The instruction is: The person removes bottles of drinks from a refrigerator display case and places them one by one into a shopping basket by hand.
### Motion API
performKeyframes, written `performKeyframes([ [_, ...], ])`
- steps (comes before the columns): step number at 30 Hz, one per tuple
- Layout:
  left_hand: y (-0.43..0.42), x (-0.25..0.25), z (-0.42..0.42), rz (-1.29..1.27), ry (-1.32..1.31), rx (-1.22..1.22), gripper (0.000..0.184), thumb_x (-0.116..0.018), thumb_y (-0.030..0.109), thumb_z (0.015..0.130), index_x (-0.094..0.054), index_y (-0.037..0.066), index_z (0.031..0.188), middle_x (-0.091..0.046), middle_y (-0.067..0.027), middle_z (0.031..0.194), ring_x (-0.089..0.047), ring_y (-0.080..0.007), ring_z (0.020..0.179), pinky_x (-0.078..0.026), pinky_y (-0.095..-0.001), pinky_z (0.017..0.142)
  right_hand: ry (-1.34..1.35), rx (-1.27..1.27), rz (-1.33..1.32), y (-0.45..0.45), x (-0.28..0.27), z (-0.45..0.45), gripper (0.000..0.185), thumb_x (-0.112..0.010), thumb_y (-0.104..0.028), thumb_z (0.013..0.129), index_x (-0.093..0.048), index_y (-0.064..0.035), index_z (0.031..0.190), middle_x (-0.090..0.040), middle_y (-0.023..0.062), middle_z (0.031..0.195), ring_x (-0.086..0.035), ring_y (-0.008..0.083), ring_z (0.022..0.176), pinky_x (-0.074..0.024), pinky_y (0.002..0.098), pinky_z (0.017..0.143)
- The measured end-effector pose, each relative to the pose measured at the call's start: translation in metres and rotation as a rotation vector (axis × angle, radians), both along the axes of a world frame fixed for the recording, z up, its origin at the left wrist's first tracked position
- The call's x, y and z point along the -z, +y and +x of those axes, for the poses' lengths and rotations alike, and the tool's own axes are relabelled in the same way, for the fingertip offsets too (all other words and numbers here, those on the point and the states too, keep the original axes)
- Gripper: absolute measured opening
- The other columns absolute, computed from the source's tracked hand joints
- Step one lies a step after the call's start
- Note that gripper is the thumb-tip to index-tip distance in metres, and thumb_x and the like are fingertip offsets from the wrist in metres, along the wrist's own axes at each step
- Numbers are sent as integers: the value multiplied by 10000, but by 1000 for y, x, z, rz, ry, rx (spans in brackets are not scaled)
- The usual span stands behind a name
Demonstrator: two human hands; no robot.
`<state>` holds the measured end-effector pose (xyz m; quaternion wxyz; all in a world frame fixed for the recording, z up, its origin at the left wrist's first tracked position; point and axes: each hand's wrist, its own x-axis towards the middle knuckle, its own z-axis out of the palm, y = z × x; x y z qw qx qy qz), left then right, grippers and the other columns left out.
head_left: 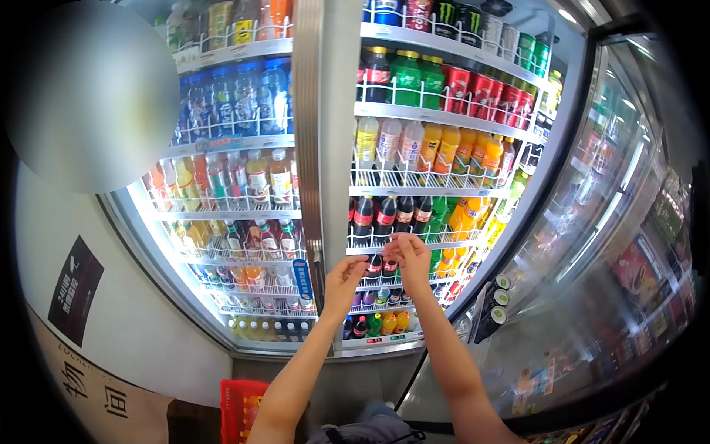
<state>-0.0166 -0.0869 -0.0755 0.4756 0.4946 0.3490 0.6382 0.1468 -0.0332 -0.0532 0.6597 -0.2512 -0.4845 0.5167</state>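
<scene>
Dark cola bottles [385,214] stand on a fridge shelf [452,243], just past the left hand [343,283] and right hand [410,259]. Both hands have bent fingers, nearly pinched; I can't tell if they hold anything small. A bump could knock bottles over, since they stand so close. They have dark drink inside. The fridge [336,155] also holds red cans [484,97] and orange drink bottles [447,150].

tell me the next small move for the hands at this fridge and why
Probably reach the right hand forward to the dark bottles just above it in the picture: the glass door stands open, nothing seems to block the way, and neither that hand nor the left hand clearly holds a drink.
</scene>
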Motion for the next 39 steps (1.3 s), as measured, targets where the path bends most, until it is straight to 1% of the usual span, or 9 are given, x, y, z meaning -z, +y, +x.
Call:
performKeyframes([
  [5,30,-17,49,-18,7,95,231,-585,167,967,-636,26,1142,-672,-45,972,-607,-94,852,-478,-235,762,-38,106,-2,4,-25,48,286,-591,-226,967,-606,5,1136,-682,127,935,-688,212,833,-569,304,713],
  [6,38,-20,60,2,45,101,239,-592,171,963,-633,25,1148,-678,-31,977,-599,-69,850,-455,-197,709,-59,118,-2,5,-28,63,294,-593,-226,964,-603,-5,1158,-678,127,969,-684,215,871,-569,311,742],
  [11,72,-41,132,48,86,186,252,-590,207,959,-635,37,1140,-672,-30,980,-598,-94,860,-455,-235,749,-77,256,-14,6,-35,144,332,-617,-220,947,-583,-2,1196,-669,134,1030,-673,209,924,-566,324,806],
  [14,108,-33,175,95,81,231,252,-577,200,964,-631,38,1149,-675,-35,978,-617,-110,852,-464,-245,739,-76,330,-82,3,-34,187,354,-628,-171,934,-553,6,1231,-662,145,1056,-665,212,949,-559,318,835],
  [15,115,-36,186,97,82,243,251,-571,194,966,-629,37,1152,-677,-39,982,-615,-107,842,-465,-246,730,-64,356,-58,3,-31,199,323,-619,-148,940,-567,12,1216,-668,138,1038,-665,182,899,-570,290,775],
  [19,138,-49,229,54,65,272,254,-573,193,965,-621,37,1159,-667,-41,992,-608,-101,828,-463,-236,726,-88,447,-70,-1,-30,240,327,-625,-136,930,-563,12,1215,-651,121,1013,-657,172,903,-567,280,779],
  [21,149,-53,244,43,55,318,276,-587,225,960,-613,53,1174,-659,-29,1021,-609,-110,864,-472,-243,759,-114,471,-120,-5,-31,253,420,-633,-179,919,-532,25,1272,-645,147,1069,-654,226,986,-541,330,867],
  [33,233,-106,283,90,131,402,282,-586,202,943,-602,51,1180,-641,-25,961,-606,-115,857,-475,-261,766,-182,602,-82,56,-68,269,403,-624,-140,915,-534,34,1267,-651,175,1067,-658,227,983,-550,326,864],
  [39,278,-125,300,213,190,397,288,-600,149,923,-581,23,1181,-647,-12,868,-601,-91,802,-475,-234,699,-244,639,-78,95,-80,265,373,-623,-151,919,-563,29,1240,-655,159,1056,-653,213,980,-545,301,830],
])
